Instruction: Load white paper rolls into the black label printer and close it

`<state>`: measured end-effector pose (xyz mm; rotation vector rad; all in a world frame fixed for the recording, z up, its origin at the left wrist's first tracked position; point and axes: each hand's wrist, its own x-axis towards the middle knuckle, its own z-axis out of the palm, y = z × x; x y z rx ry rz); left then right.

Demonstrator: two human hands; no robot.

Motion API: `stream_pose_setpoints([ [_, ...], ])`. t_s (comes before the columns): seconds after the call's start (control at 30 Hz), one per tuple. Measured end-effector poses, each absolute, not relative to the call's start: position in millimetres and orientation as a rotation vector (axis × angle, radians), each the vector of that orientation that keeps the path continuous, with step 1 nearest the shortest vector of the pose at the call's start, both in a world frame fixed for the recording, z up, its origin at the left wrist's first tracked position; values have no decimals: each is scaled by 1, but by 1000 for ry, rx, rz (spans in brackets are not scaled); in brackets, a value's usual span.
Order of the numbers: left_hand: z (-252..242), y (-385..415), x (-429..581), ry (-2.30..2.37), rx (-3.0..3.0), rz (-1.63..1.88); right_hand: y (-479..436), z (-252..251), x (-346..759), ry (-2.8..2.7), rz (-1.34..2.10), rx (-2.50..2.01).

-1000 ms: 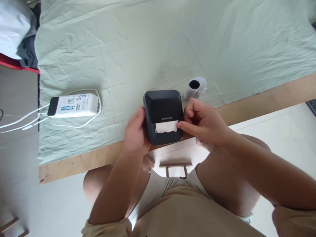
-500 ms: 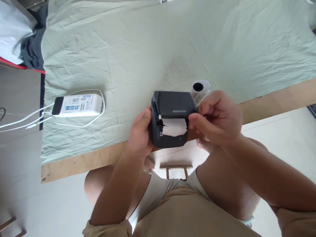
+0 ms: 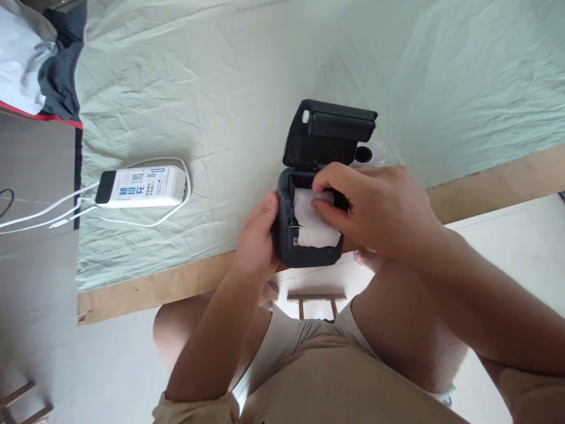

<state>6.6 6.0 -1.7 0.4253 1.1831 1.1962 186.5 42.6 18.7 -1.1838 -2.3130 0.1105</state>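
A small black thermal printer (image 3: 289,253) is held over the table's near edge, its hinged lid (image 3: 326,135) swung up and back. My left hand (image 3: 258,238) wraps around the printer's left side, thumb on top. White paper from a paper roll (image 3: 306,206) lies inside the bay, and its ragged end hangs over the front edge. Reaching in from the right, my right hand (image 3: 375,203) has its thumb and forefinger pinched at the roll. The right part of the bay is hidden by this hand.
Behind the right hand stands a white cylindrical thing (image 3: 364,154) with a black round face, partly covered. On the left of the green tablecloth (image 3: 233,88) lies a white power bank (image 3: 145,187) with white cables. A wooden edge (image 3: 150,288) borders the table.
The printer's lid has gone from closed to raised. My right hand has moved from the lid's right edge into the bay, onto the paper. My left hand still holds the printer.
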Motion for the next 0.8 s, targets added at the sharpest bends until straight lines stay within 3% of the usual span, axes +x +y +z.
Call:
stream_pose_setpoints([
  [0.23, -4, 2, 3, 1103, 426, 1189, 38, 40, 200, -2285, 581, -1131],
  [0.4, -3, 2, 3, 1098, 441, 1142, 68, 35, 240, -1409, 756, -1016],
  [0.47, -4, 3, 3, 1108, 455, 1127, 88, 21, 255, -1118, 919, -1264],
  [0.57, -4, 5, 3, 1142, 465, 1150, 105, -2, 268, -1075, 786, -1514],
  [0.8, 0, 7, 6, 1101, 445, 1158, 96, -20, 277, -1700, 348, -1672],
])
